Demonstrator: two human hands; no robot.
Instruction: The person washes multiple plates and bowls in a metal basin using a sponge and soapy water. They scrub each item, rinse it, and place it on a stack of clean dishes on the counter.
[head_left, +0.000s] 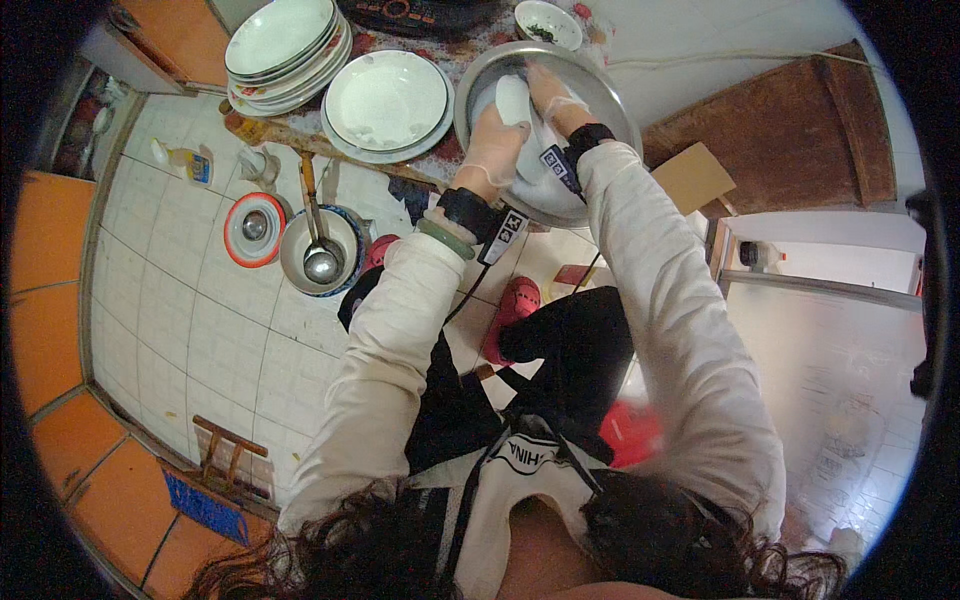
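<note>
Both hands wear thin clear gloves and reach into a large round metal basin (624, 97) of cloudy water on a table. My left hand (495, 146) grips a white dish (513, 100), seen nearly edge-on; its lower part is hard to make out in the water. Across from it, my right hand (551, 94) is at the basin's right side, its fingertips partly in the water, and what it touches cannot be told. Left of the basin lie stacked white plates (386, 101), and beyond them a taller stack of plates (279, 41).
A small bowl with dark green bits (548, 24) and a black appliance (420, 16) stand behind. On the tiled floor are a pot with ladles (322, 251), a red-rimmed basin (255, 229) and a spray bottle (182, 161). A brown wooden board (780, 135) leans at right.
</note>
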